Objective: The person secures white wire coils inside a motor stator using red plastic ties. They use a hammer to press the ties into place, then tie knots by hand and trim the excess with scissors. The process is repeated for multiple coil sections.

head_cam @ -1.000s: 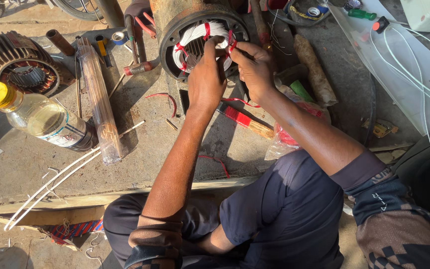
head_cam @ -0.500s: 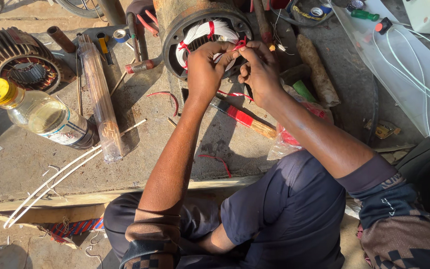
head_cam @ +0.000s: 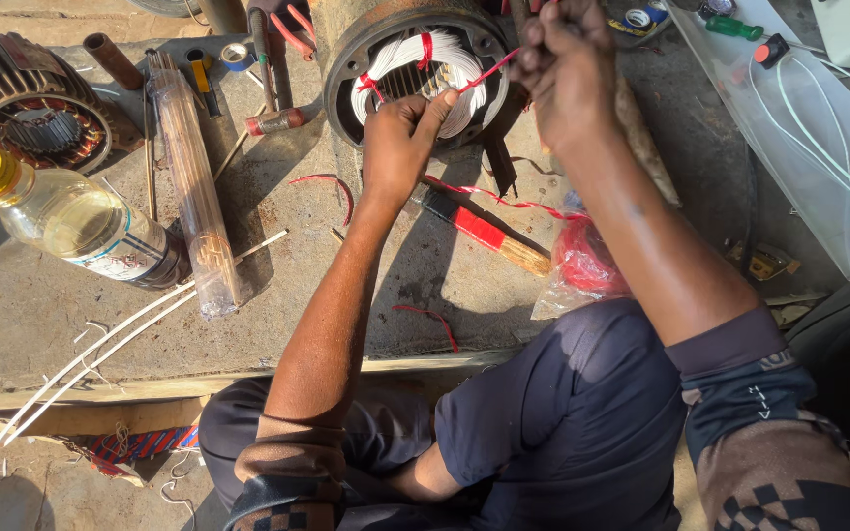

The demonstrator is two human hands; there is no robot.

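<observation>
A rusty motor stator (head_cam: 346, 44) lies on its side at the top centre, its white winding (head_cam: 464, 88) tied with red bands. My left hand (head_cam: 400, 138) presses on the winding's lower rim, fingers against the white coil. My right hand (head_cam: 563, 59) is raised to the right of the stator and pinches a red lacing string (head_cam: 492, 71) that runs taut from the winding. A loose length of red string (head_cam: 489, 197) trails down across the floor below my hands.
A red-handled brush (head_cam: 479, 231) lies on the concrete slab (head_cam: 297, 285). A clear tube of thin sticks (head_cam: 194, 177), a yellow-capped bottle (head_cam: 61, 211), another stator (head_cam: 36, 123) and white sleeving (head_cam: 91, 359) are left. A red plastic bag (head_cam: 582, 265) and white wires (head_cam: 819, 118) are right.
My right hand has lifted up and to the right, pulling the red string taut out of the winding. My left hand stays on the coil.
</observation>
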